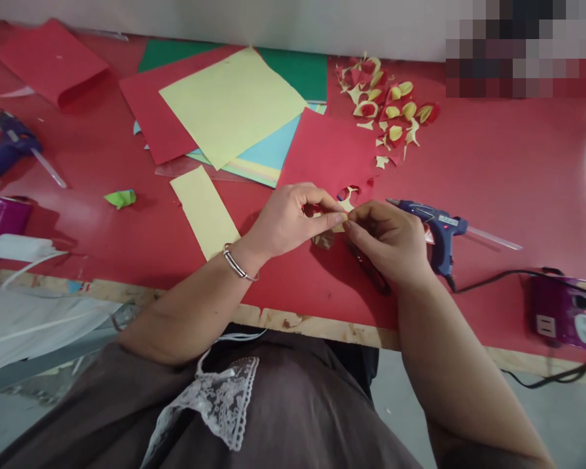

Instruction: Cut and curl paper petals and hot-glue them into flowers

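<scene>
My left hand (297, 218) and my right hand (385, 234) meet over the red tabletop. Between their pinched fingertips is a small piece of yellow paper (340, 227), partly covered by the fingers. Just below the hands, on the table, lies a dark slim tool (374, 270), half hidden by the right hand. Behind the fingertips are cut paper scraps (350, 197) beside a red sheet (329, 150). A blue glue gun (434, 225) with a clear glue stick rests right of my right hand. A narrow yellow paper strip (202, 205) lies left of my left wrist.
Yellow (234, 104), red, green and blue sheets overlap at the back. Curled yellow and red paper pieces (393, 112) lie back right. Another glue gun (12, 143) and a purple power strip (4, 225) are left; a second purple power strip (564, 309) with cables is right.
</scene>
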Motion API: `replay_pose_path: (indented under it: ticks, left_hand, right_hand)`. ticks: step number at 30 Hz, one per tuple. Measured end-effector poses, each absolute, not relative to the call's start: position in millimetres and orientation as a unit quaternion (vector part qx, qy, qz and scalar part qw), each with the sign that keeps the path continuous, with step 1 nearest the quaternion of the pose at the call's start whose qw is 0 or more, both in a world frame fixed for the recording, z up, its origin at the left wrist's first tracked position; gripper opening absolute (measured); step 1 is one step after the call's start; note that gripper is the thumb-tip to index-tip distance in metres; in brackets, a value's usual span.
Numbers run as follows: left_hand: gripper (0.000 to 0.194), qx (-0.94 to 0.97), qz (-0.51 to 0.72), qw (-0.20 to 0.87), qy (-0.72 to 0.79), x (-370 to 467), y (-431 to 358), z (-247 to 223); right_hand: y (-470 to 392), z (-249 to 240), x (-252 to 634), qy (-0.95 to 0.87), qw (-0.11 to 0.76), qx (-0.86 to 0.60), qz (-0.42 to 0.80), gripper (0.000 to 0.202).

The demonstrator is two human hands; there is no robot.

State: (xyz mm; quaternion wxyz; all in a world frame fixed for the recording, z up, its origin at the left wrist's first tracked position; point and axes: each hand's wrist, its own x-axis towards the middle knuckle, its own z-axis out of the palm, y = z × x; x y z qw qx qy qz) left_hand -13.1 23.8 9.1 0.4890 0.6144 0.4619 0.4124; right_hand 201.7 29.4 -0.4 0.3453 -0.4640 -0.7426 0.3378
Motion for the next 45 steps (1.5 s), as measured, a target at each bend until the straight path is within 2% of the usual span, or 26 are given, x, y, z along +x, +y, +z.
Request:
replay_pose_path:
  ticks: [4, 9, 17, 23, 29, 38, 45]
  left_hand:
    - [0.006, 0.604, 0.376, 0.549, 0.438, -15.8, 25.0, 11.0]
    - [0.003, 0.533, 0.372, 0.620, 0.439, -15.9, 25.7, 10.3]
    - [0.013, 0.345, 0.430, 0.687, 0.473, -9.9, 27.5, 14.8]
    - [0.013, 0.325, 0.431, 0.710, 0.451, -6.2, 26.3, 12.4]
    - [0.009, 0.352, 0.432, 0.700, 0.446, -3.8, 24.4, 11.5]
    - [0.009, 0.389, 0.415, 0.681, 0.462, -2.6, 19.9, 14.1]
    - [0.020, 0.412, 0.428, 0.684, 0.424, -3.8, 18.9, 9.7]
  right_hand:
    - [30.2, -2.9, 201.6, -0.765, 0.331, -0.454, 0.313, 0.008]
    - [29.5, -3.1, 200.9, -0.781, 0.356, -0.445, 0.256, 0.007]
    - [24.7, 0.9, 197.9, -0.818, 0.394, -0.380, 0.174, 0.010]
    - [25.9, -2.8, 196.3, -0.838, 0.403, -0.342, 0.136, 0.011]
    - [24.8, -0.3, 196.2, -0.804, 0.391, -0.404, 0.195, 0.004]
    - [24.2, 1.9, 192.8, -0.753, 0.390, -0.461, 0.261, 0.008]
    - [25.1, 0.0, 194.0, -0.740, 0.399, -0.463, 0.280, 0.008]
